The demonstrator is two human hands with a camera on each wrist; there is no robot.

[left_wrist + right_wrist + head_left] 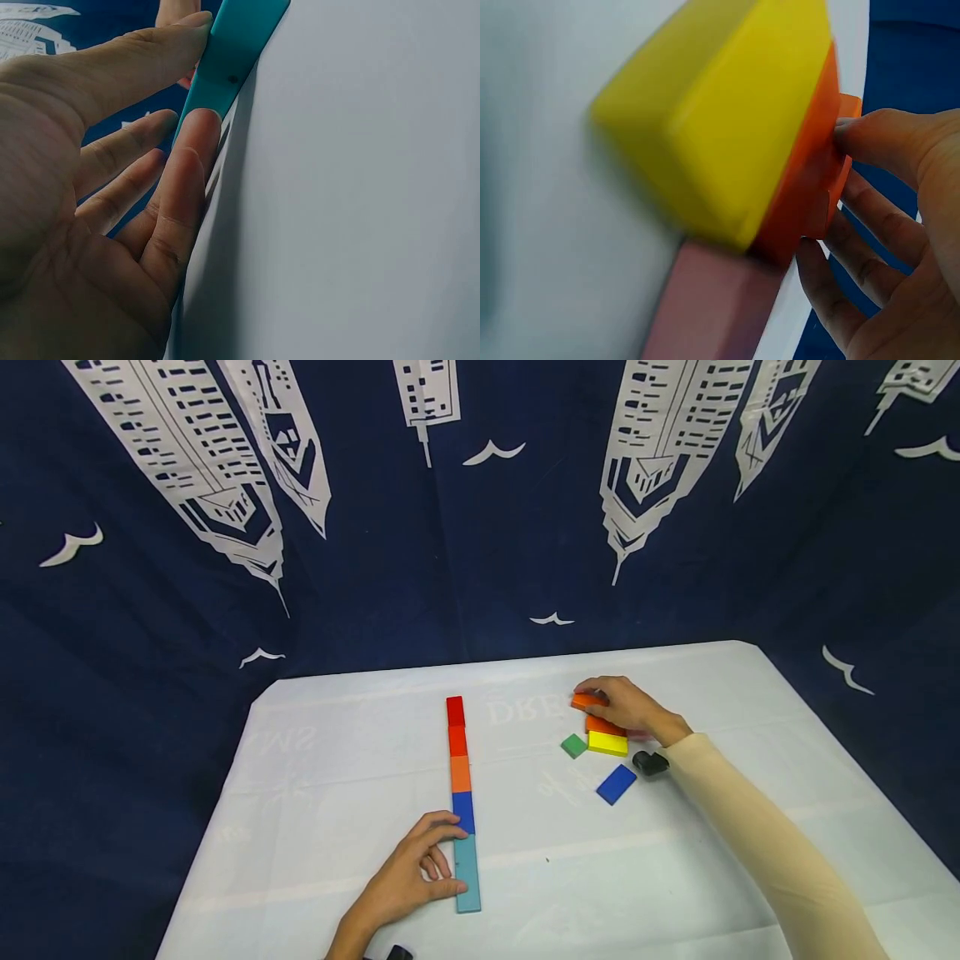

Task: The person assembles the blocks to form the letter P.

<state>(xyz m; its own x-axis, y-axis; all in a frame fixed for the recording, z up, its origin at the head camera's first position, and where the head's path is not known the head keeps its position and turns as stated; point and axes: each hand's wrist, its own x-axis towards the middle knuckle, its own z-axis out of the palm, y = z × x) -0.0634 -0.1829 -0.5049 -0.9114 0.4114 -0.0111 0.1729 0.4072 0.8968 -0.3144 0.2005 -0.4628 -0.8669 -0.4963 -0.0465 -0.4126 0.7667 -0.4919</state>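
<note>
Five blocks [461,774] sit in a row in the head view; green block [574,746], yellow block [607,743] and blue block [617,784] are left out. Left wrist: left hand [75,251], fingers wide, touches the row's teal block [240,45]. Right wrist: right hand [936,247] pinches an orange block [850,105]

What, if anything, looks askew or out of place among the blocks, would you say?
The loose blue block lies at a slant, unlike the straight row of blocks, and the green block beside the yellow block is turned askew. No spill or damage stands out.
</note>
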